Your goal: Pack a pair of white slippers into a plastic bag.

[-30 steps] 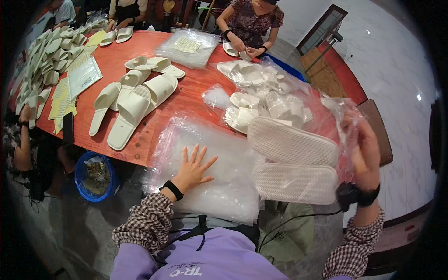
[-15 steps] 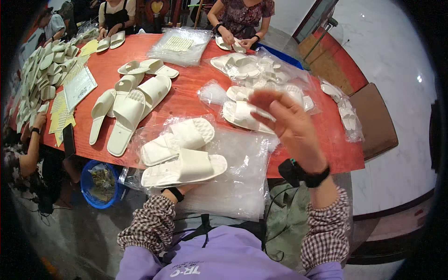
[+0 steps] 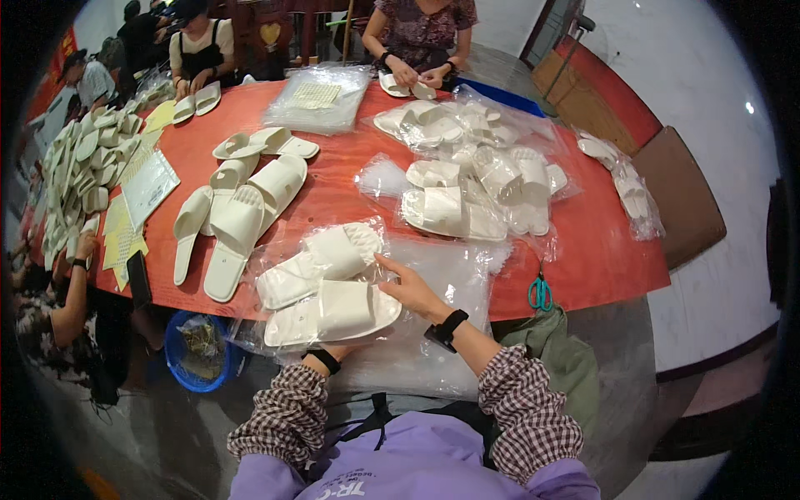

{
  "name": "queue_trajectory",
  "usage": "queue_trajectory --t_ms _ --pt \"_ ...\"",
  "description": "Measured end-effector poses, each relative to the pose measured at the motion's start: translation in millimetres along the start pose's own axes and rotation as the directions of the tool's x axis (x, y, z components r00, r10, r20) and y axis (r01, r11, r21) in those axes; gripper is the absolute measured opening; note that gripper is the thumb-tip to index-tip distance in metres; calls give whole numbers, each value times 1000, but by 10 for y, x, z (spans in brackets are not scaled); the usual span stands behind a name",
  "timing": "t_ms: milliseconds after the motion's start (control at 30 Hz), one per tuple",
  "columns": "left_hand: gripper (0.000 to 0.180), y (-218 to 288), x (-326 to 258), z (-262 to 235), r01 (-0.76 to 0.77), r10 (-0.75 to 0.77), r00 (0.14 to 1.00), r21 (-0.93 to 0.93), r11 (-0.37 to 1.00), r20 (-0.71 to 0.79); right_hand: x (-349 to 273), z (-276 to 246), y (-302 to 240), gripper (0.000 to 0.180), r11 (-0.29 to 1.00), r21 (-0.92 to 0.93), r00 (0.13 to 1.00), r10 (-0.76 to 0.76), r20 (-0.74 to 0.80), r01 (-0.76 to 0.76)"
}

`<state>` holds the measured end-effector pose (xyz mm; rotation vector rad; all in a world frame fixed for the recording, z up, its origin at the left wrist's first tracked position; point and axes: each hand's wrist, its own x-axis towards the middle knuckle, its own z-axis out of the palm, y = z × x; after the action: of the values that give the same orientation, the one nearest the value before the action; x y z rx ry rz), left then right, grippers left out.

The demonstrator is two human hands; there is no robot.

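Observation:
A pair of white slippers in a clear plastic bag [image 3: 329, 283] lies at the near edge of the red table [image 3: 342, 192], right in front of me. My left hand [image 3: 333, 348] is under the lower slipper, mostly hidden; only the wrist with its black band shows. My right hand [image 3: 408, 287] grips the right side of the bag, index finger stretched over the upper slipper. Beneath and to the right of the pair spreads a stack of empty clear bags [image 3: 454, 279].
Loose white slippers [image 3: 237, 221] lie to the left, a heap of bagged slippers [image 3: 471, 179] at centre right. Teal-handled scissors [image 3: 540, 292] rest at the table edge above a green cloth [image 3: 558, 354]. A blue bucket [image 3: 200, 350] stands below left. Other people work opposite [image 3: 421, 33] and left [image 3: 58, 300].
The bagged pair came from my right side to the table edge in front of me. My right hand, raised half a second ago, has dropped onto the bag; my left hand went under it.

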<state>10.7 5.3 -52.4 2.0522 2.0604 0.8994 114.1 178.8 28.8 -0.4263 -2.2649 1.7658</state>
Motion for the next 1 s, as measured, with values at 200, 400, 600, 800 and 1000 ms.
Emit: queue_trajectory --t_ms 200,400,600,800,1000 --pt "61 -133 -40 -15 78 -90 996 -320 944 -23 -714 -91 -757 68 1000 23 994 -6 -106 8" --pt "60 -176 57 -15 131 -179 984 -597 791 -22 -1458 -733 -83 72 988 99 973 135 -186 -119" --pt "54 296 157 -930 -135 147 987 171 976 -63 -1614 -743 255 79 962 123 944 263 -197 -242" --pt "38 97 -444 -1623 428 -479 866 -281 859 -145 -1532 -862 85 82 950 -231 973 178 -150 -209" --pt "22 585 -391 -1885 432 -522 826 -355 829 -213 -1471 -790 -241 73 726 -626 955 161 -250 -286"
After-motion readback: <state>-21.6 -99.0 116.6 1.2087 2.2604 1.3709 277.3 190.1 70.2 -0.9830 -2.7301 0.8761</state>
